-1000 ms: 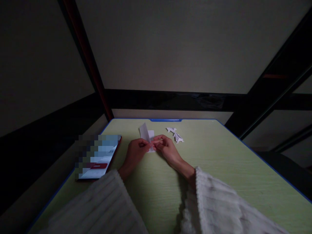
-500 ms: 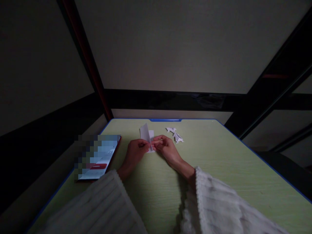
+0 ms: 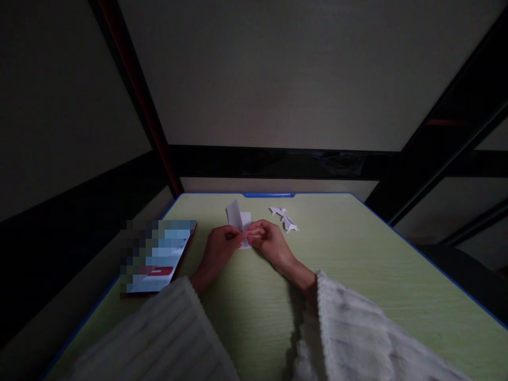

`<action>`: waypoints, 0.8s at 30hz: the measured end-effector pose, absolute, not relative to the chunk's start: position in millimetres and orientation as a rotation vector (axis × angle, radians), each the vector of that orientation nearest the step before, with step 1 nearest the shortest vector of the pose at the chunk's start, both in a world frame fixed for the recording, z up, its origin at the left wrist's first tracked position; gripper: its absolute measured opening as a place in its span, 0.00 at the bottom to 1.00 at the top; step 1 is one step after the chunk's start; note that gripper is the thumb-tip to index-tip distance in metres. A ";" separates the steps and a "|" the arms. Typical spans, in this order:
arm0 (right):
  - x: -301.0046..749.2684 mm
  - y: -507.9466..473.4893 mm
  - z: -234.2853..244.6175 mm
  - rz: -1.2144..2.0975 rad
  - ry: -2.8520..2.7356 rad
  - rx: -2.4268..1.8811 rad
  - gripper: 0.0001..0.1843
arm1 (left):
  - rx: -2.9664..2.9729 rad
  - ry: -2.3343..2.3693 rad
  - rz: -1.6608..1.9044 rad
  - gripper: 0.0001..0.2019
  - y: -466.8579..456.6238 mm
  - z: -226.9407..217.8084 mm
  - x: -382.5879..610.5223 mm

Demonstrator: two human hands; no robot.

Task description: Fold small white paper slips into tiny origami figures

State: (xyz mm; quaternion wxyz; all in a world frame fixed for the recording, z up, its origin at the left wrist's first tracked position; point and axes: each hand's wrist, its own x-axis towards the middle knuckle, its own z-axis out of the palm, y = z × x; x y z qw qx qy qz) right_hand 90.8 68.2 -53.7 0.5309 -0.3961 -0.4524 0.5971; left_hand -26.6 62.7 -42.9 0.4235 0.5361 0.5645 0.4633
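Note:
A white sheet of paper (image 3: 235,214) stands partly folded up between my hands, one flap raised and the rest low on the table. My left hand (image 3: 223,244) pinches its near edge, thumb and fingers together. From the other side my right hand (image 3: 270,241) closes its bent fingers at the fold, its fingertips meeting those of the left. The fingers hide the lower part of the paper. Just beyond my right hand lie small folded white paper figures (image 3: 289,223), pointed in shape and touching each other.
A tablet (image 3: 174,259) with a lit, partly blurred screen lies at the left edge of the pale green table (image 3: 357,275). The table has a blue rim (image 3: 270,195). Behind it rises a wall with a dark band (image 3: 238,161).
The fingers of my right hand have drawn in closer to the left fingertips at the fold. The raised flap leans very slightly more to the left.

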 end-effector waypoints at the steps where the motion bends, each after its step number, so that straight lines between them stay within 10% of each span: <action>1: 90.8 67.9 -53.5 1.424 -1.083 -0.947 0.11 | 1.340 1.412 1.158 0.06 63.0 -43.4 -26.7; 24: 89.4 70.4 -56.1 1.297 -1.250 -1.048 0.09 | 1.421 1.405 1.124 0.05 61.4 -39.8 -28.7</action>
